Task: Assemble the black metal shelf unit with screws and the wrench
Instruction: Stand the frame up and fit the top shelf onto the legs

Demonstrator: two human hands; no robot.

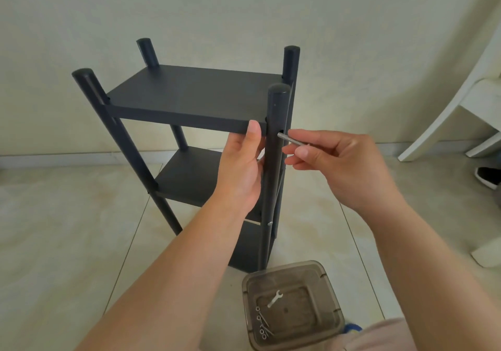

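One screw [291,140] pinched by right hand [341,166] enters the three-o'clock post [273,144]; left hand [241,166] grips shelf [189,98]; next, push it straight home.

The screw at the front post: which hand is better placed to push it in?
Right. The right hand already pinches the screw, its tip at the post hole. The left hand steadies the shelf.

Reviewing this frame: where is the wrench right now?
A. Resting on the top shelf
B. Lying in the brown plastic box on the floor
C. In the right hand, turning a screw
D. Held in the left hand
B. The wrench lies in the brown plastic box beside spare screws, while the right hand pinches a screw at the post and the left hand holds the top shelf.
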